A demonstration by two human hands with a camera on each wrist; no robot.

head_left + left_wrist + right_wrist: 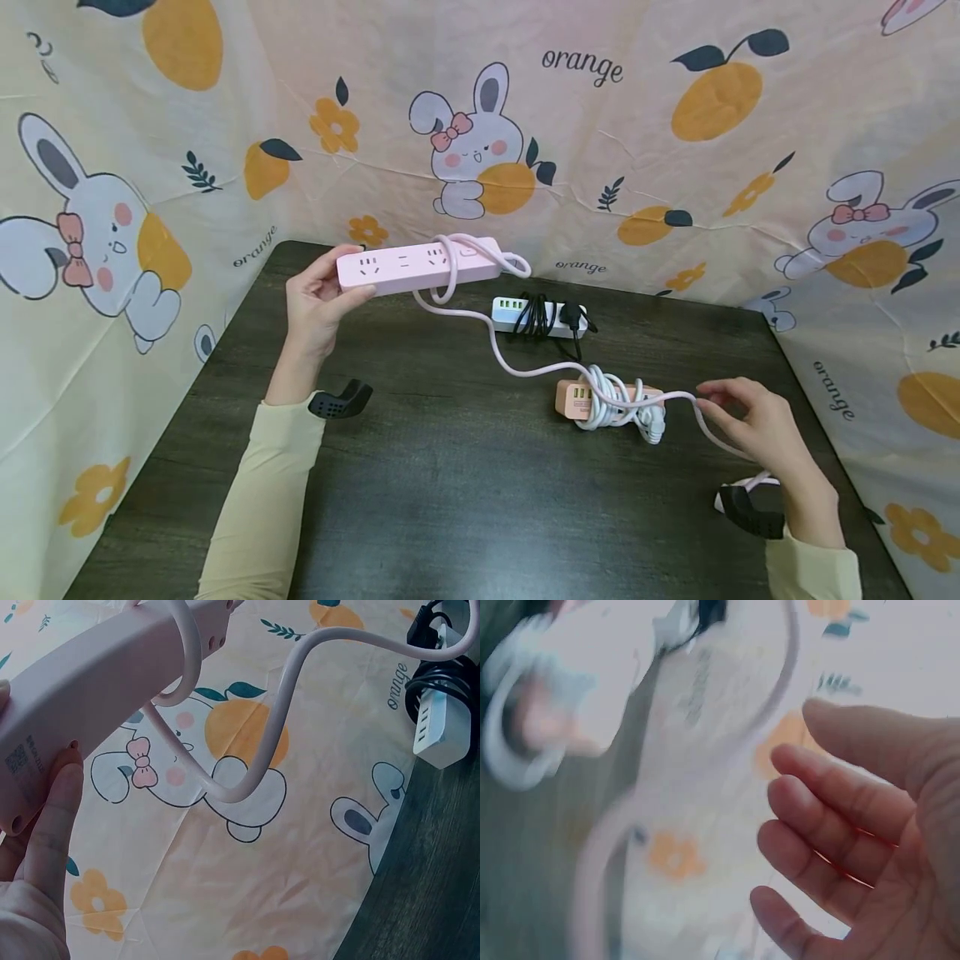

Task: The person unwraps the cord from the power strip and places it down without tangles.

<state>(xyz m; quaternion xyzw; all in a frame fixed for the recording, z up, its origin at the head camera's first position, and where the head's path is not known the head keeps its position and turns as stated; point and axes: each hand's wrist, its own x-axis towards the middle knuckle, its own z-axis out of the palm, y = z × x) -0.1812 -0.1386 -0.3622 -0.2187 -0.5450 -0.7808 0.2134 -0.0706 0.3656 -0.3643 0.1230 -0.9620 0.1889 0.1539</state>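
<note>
Left fingers gripping power strip, trailing cord

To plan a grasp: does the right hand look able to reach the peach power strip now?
Probably yes: the right hand looks empty and near the peach power strip, though the pink cord passes across it in the head view.

"orange" is printed on the cloth at far, left and right; the pink power strip's label is too small to read.
</note>
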